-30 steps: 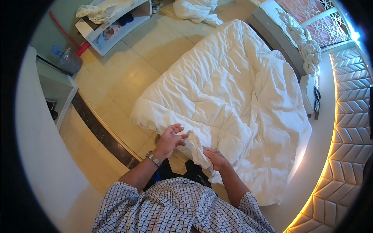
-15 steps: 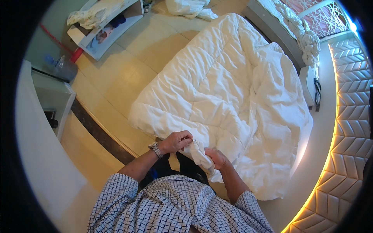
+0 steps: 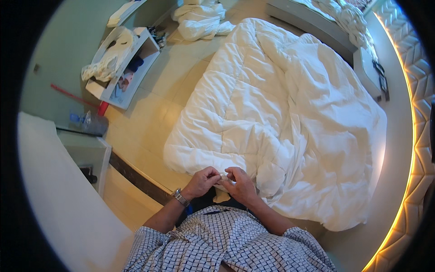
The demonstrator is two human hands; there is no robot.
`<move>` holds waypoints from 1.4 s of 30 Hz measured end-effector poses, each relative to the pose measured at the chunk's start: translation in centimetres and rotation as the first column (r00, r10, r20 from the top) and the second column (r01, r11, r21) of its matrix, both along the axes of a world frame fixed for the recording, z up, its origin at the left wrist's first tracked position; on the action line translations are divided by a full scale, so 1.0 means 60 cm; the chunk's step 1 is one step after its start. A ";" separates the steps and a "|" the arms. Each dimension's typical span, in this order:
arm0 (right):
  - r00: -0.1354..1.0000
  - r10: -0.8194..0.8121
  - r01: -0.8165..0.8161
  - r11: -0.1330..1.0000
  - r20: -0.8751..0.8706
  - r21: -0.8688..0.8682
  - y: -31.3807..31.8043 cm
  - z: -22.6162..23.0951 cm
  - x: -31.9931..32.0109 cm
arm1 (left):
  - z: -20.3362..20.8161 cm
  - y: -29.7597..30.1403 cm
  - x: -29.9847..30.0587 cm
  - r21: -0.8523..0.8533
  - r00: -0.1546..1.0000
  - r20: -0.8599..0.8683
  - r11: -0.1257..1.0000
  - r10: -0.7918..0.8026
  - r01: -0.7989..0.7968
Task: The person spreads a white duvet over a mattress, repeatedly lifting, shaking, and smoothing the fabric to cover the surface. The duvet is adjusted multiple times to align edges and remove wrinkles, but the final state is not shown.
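A large white quilted duvet (image 3: 231, 118) lies spread out before me, rumpled, with a smoother white cover layer (image 3: 337, 131) over its right part. At its near edge my left hand (image 3: 202, 182) pinches a small bit of white cloth between thumb and forefinger. My right hand (image 3: 242, 186) meets it fingertip to fingertip, thumb and forefinger closed around the same bit. What exactly lies between the fingertips is small and partly hidden by them. A metal-banded watch (image 3: 181, 197) sits on my left wrist.
At the far left stands a white shelf unit (image 3: 147, 56) with cloth on top. White bundled cloth (image 3: 199, 22) lies on the tiled floor beyond. A bed base (image 3: 312, 25) is at the far right, a white cabinet (image 3: 367, 75) beside it. A lit padded panel (image 3: 403, 190) lines the right.
My right hand has moved left and up to meet the left. The bunched cloth that hung between the hands no longer shows. The whole view has shifted.
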State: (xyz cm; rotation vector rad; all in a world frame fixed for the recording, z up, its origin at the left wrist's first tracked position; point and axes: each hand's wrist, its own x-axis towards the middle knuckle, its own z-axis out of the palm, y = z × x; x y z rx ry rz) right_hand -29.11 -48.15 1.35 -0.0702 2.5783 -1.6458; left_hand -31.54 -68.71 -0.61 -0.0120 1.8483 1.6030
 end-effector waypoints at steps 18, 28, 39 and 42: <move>0.941 -0.308 0.295 0.949 0.139 0.107 -0.246 -0.033 0.092 | -0.094 -0.080 -0.143 0.166 0.402 0.369 0.485 -0.838 0.859; 0.818 -0.549 0.531 0.835 0.172 0.144 -0.413 -0.021 0.177 | -0.116 -0.200 -0.111 0.429 0.227 0.390 0.395 -0.892 0.812; 0.155 -0.417 0.927 -0.252 0.895 -0.278 -0.485 -0.057 0.258 | -0.119 -0.225 -0.032 0.379 0.372 0.490 0.577 -0.788 0.723; 0.339 -0.388 0.845 -0.275 0.857 -0.459 -0.503 -0.110 0.275 | -0.106 -0.223 -0.023 0.391 0.379 0.535 0.619 -0.755 0.682</move>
